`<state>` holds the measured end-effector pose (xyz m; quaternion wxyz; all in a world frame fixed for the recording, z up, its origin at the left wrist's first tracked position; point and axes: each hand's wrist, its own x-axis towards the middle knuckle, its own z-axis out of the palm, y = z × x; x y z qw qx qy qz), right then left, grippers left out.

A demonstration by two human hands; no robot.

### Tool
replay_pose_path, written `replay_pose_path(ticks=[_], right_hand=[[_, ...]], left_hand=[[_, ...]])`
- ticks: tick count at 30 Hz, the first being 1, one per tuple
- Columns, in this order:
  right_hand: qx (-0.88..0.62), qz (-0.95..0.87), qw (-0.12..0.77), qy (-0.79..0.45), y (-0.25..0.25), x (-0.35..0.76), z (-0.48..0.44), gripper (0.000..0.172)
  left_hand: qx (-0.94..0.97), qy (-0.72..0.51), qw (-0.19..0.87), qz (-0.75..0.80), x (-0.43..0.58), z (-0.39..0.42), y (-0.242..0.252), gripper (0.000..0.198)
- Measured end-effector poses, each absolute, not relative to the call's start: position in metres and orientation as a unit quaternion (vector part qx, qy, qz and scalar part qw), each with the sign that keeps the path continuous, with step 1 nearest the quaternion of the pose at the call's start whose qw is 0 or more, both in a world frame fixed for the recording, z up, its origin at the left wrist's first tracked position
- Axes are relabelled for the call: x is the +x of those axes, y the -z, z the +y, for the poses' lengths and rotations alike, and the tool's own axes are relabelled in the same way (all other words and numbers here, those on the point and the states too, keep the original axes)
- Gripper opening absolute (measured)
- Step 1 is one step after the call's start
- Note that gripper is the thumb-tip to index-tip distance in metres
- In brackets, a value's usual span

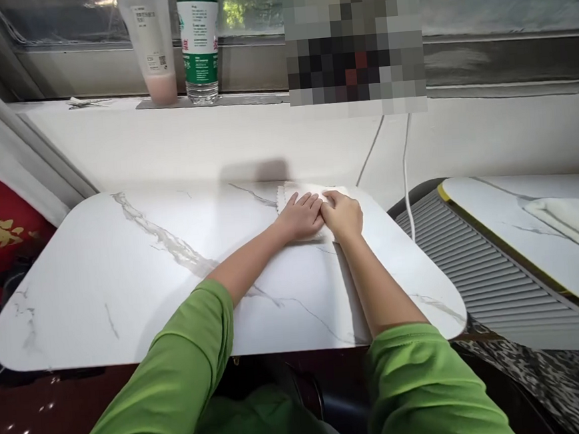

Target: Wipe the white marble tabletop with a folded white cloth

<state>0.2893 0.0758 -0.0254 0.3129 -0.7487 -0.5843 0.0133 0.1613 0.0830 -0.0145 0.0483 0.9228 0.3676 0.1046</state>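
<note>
- Lying on the marble-patterned tabletop [140, 302]: white scalloped-edge cloth [310, 186], probably light, soft, best grasped by its border.
- Left hand [302, 216] flat on it; right hand [342, 214] curled, pinch impossible to tell.

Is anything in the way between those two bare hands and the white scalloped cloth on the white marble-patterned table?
Nothing visible: the left hand lies flat on the white scalloped cloth, and the right hand, fingers bent, rests on it too. The clear plastic bottle with a green-and-white label stands apart, beyond them.
</note>
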Motion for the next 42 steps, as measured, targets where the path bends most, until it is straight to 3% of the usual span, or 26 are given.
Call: replay_pose_path(ticks=[6, 12, 17, 22, 27, 32, 37, 42], right_hand=[[-0.696, -0.628, 0.349, -0.001, 0.032, 0.19, 0.087, 0.036], [-0.607, -0.716, 0.339, -0.067, 0.016, 0.041, 0.085, 0.031], [-0.471, -0.828, 0.287, -0.097, 0.0, -0.075, 0.045, 0.032], [-0.295, -0.917, 0.245, -0.111, -0.005, -0.12, -0.003, 0.039], [-0.168, -0.946, 0.227, -0.158, -0.001, -0.08, -0.02, 0.042], [-0.168, -0.949, 0.22, -0.149, 0.01, 0.029, 0.003, 0.049], [-0.362, -0.894, 0.233, -0.123, 0.021, 0.176, 0.023, 0.05], [-0.621, -0.739, 0.251, -0.065, 0.03, 0.306, -0.032, 0.051]], left_hand=[[0.909, -0.105, 0.034, 0.401, 0.061, 0.081, 0.012, 0.052], [0.867, -0.096, 0.012, 0.488, -0.084, 0.061, -0.002, 0.05], [0.777, -0.099, -0.01, 0.622, -0.191, -0.013, -0.006, 0.051], [0.662, -0.118, -0.07, 0.737, -0.212, -0.103, 0.001, 0.055], [0.603, -0.122, -0.11, 0.781, -0.148, -0.141, 0.007, 0.06], [0.699, -0.125, -0.072, 0.701, -0.056, -0.12, 0.008, 0.06], [0.831, -0.1, 0.005, 0.547, 0.045, -0.054, 0.005, 0.062], [0.949, -0.085, 0.038, 0.301, 0.143, -0.022, 0.008, 0.055]])
